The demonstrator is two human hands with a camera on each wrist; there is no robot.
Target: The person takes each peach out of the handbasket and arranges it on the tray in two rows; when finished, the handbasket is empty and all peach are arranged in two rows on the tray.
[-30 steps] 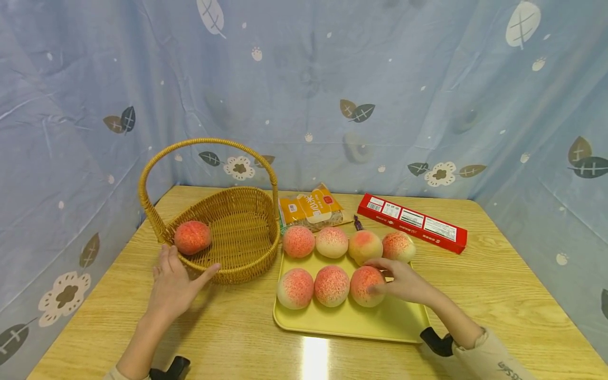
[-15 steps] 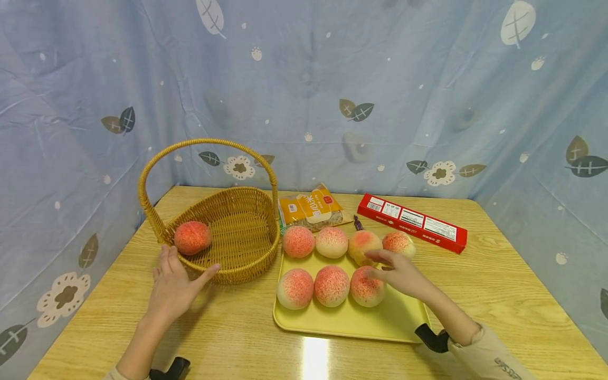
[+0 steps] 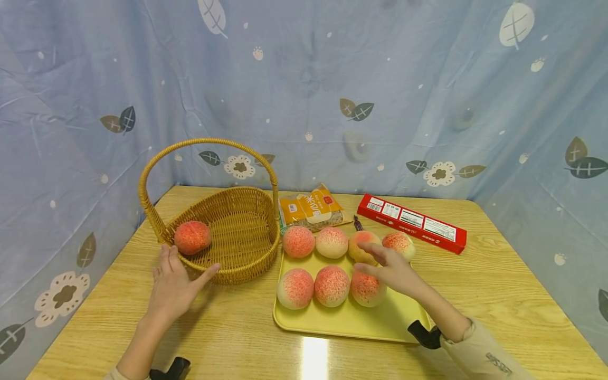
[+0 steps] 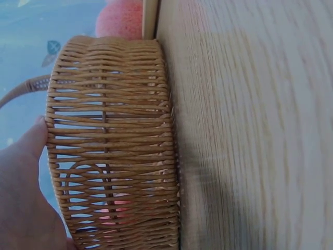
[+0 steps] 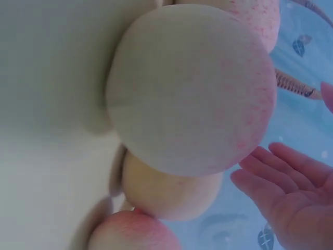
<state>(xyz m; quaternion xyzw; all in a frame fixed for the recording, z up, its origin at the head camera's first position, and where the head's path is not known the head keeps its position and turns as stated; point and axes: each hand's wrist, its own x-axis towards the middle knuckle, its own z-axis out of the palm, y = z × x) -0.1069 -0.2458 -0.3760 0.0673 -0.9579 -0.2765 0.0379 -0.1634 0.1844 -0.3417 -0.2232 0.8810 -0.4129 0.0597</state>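
Note:
My left hand rests at the near left rim of a wicker basket, fingers straight and thumb spread. In the left wrist view the thumb tip lies against the rim of the woven wall. One red peach sits inside the basket at its left. Several more peaches stand in two rows on a yellow tray. My right hand hovers over the front right peach, holding nothing. The right wrist view has that hand with extended fingers beside a large pale peach.
Behind the tray lie an orange food packet, a small dark purple wrapped piece and a long red box. The basket's tall handle arches above it. A blue patterned curtain closes off the table's back and sides.
My right hand has come off the front right peach, rising and shifting slightly to the left; the peach stays in its place. The left hand and basket have not moved.

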